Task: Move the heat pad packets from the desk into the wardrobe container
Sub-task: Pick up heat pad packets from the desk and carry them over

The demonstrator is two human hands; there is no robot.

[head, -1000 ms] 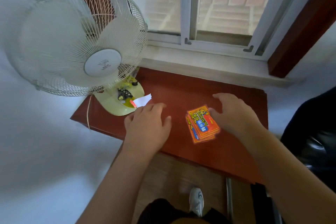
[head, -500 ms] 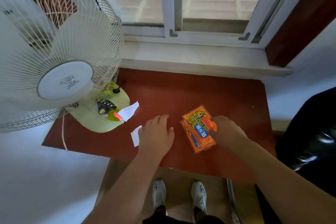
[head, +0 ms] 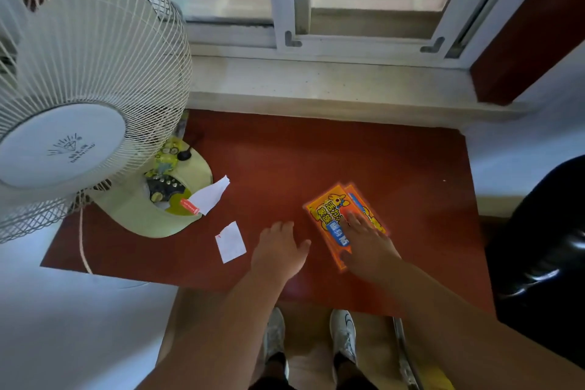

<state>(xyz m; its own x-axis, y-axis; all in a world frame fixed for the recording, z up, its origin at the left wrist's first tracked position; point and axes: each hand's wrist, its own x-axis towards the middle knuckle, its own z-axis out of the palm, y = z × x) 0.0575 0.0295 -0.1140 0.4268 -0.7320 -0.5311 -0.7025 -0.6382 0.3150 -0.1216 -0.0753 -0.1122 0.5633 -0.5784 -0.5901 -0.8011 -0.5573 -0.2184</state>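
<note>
**Orange heat pad packets pressed flat on the red-brown table**

Orange heat pad packets (head: 335,212), printed with yellow and blue lettering, are stacked slightly fanned on the red-brown table (head: 316,152), right of its middle and towards the near edge. The right hand (head: 368,247) is laid on the near half of the stack, fingers fairly straight and spread across the top packet, the thumb lying at the stack's near left corner. Whether the stack is merely pressed or pinched from beneath cannot be told.

The left hand (head: 278,250) is rested palm down on the table just left of the packets, fingers relaxed and loosely together, nothing held. A narrow strip of table is seen between this hand and the packets.

A small white paper slip (head: 230,242) with a red mark is seen lying flat to the left of the left hand. Farther left, a white desk fan (head: 79,98) is stood on a pale green base (head: 142,215) at the table's left side, and a torn white paper tag (head: 212,195) is propped against the base. A window sill (head: 316,82) is seen beyond the table's far edge. Two white shoes (head: 343,336) are visible on the floor below the near edge.
</note>
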